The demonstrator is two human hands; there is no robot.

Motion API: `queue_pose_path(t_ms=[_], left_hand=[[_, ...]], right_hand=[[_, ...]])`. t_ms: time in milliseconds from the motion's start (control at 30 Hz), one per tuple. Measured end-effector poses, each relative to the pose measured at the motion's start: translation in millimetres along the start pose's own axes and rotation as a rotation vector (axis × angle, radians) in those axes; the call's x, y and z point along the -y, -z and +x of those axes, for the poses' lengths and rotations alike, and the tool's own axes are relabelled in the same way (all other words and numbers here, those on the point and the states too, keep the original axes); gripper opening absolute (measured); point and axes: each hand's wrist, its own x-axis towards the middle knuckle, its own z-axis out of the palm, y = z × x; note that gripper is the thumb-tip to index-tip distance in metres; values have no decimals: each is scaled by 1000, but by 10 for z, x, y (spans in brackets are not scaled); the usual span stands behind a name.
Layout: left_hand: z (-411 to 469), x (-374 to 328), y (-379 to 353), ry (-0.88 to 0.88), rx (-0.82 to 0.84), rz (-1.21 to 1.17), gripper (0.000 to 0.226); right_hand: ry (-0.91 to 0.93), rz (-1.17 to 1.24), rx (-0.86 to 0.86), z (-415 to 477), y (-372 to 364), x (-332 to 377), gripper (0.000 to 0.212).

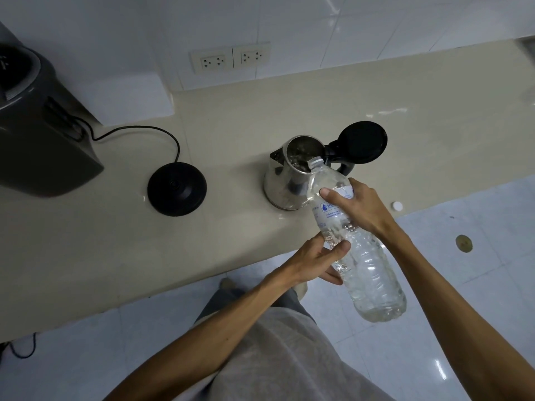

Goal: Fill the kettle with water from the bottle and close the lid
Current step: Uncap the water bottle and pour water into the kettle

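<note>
A steel kettle [282,183] stands on the beige counter [202,117] with its black lid [363,142] flipped open to the right. Water shows inside it. A large clear plastic water bottle [367,270] is tilted, its open neck resting over the kettle's rim. My right hand [357,208] grips the bottle's upper part across the label. My left hand [315,260] holds the bottle's middle from the left side.
The kettle's black round base [177,189] sits to the left, its cord running to a dark appliance [37,134]. A white bottle cap [396,206] lies near the counter's front edge. Two wall sockets [230,60] are behind. Tiled floor lies below.
</note>
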Motion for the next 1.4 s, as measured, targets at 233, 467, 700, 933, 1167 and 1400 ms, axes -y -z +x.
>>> queue_pose_path(t_ms=[233,467,700,933,1167,1400], left_hand=[[21,22,13,1,-1,26,70],[40,31,14,-15,-8,26,68],[31,11,3,3,3,1,74],[24,4,-1,-6,17,-17,69],[25,14,-25,-3,26,-49,86],[39,40,-40,-3,26,-62,89]], right_hand=[[9,-12,12,-5,10,7,53],[19,-13,27,-3,25,21,50],[15,-30,36,22,38,4,52],[1,-18,28,19,39,16,52],[10,-4,37,-18,49,46,51],[6,-15,44,-6,61,5,48]])
